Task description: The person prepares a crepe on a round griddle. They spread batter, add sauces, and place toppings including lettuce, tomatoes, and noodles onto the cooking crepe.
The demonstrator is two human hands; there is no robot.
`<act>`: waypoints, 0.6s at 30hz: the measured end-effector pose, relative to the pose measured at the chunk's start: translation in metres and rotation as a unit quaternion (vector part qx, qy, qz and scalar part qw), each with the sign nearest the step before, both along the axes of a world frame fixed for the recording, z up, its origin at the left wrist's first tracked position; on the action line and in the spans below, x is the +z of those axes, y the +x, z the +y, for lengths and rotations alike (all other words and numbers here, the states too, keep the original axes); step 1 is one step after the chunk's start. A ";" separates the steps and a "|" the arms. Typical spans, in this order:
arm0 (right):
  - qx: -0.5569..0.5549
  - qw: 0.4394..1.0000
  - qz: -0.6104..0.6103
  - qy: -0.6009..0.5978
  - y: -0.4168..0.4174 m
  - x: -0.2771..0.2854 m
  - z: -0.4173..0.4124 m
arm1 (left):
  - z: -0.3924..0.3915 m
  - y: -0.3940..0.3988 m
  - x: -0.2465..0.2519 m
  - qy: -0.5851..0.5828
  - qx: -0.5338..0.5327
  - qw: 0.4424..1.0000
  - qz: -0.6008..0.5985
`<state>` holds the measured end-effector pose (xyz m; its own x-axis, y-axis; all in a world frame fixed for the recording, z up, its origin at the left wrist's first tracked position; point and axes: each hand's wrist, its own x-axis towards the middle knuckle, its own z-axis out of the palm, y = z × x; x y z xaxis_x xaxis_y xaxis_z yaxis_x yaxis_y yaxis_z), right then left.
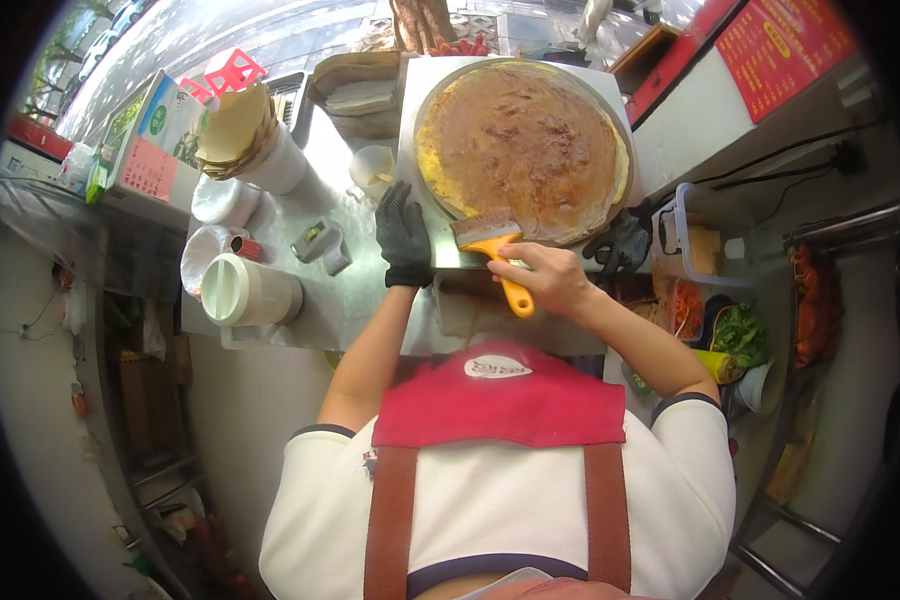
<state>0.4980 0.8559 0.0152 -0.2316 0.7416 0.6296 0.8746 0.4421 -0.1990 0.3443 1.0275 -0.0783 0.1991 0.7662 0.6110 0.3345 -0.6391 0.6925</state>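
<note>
A large round crepe (521,142), browned with sauce and yellow at its left edge, lies on a round griddle (633,161). My right hand (544,276) is bare and grips the yellow handle of a wide scraper or brush (487,229), whose head is at the crepe's near edge. My left hand (405,232), in a dark knitted glove, rests beside the griddle's left side, upright with fingers close together and nothing visible in it. Another dark glove (622,244) lies at the griddle's near right.
On the steel counter (345,300) at left stand a lidded white pitcher (251,291), a cup (373,171), paper bags (236,131) and a small grey device (322,244). At right are a clear plastic bin (709,240), shredded carrot (686,307) and lettuce (740,335).
</note>
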 end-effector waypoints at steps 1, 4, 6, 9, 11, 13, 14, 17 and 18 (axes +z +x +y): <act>-0.024 1.000 0.005 -0.002 0.002 0.003 -0.006 | 0.000 0.001 0.001 0.007 0.001 1.000 0.004; -0.105 0.994 0.015 0.016 0.008 -0.002 -0.016 | -0.001 0.002 0.001 0.008 0.004 1.000 0.018; -0.098 0.995 -0.002 -0.013 0.007 -0.006 -0.028 | -0.001 0.002 0.001 0.000 0.001 1.000 0.020; -0.078 0.997 0.006 -0.010 0.002 -0.002 -0.041 | 0.000 0.001 -0.001 -0.005 -0.008 1.000 0.018; -0.090 0.996 0.020 -0.003 0.004 0.003 -0.047 | 0.000 0.000 -0.002 0.002 -0.007 1.000 0.024; -0.132 0.991 0.023 -0.019 0.009 0.006 -0.050 | 0.002 0.002 -0.002 0.006 -0.003 1.000 0.029; -0.144 0.989 0.022 -0.024 0.012 0.000 -0.054 | 0.000 0.001 -0.003 -0.004 0.000 1.000 0.027; -0.145 0.986 0.082 -0.025 0.018 0.004 -0.060 | 0.003 0.001 -0.004 -0.007 0.000 1.000 0.027; -0.147 0.980 0.130 -0.032 0.020 0.015 -0.059 | 0.002 0.001 -0.004 -0.002 -0.002 1.000 0.027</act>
<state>0.5184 0.7972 0.0303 0.1606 0.7920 0.5890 0.8785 0.1572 -0.4511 0.3453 1.0296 -0.0819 0.2348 0.7679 0.5960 0.3685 -0.6377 0.6765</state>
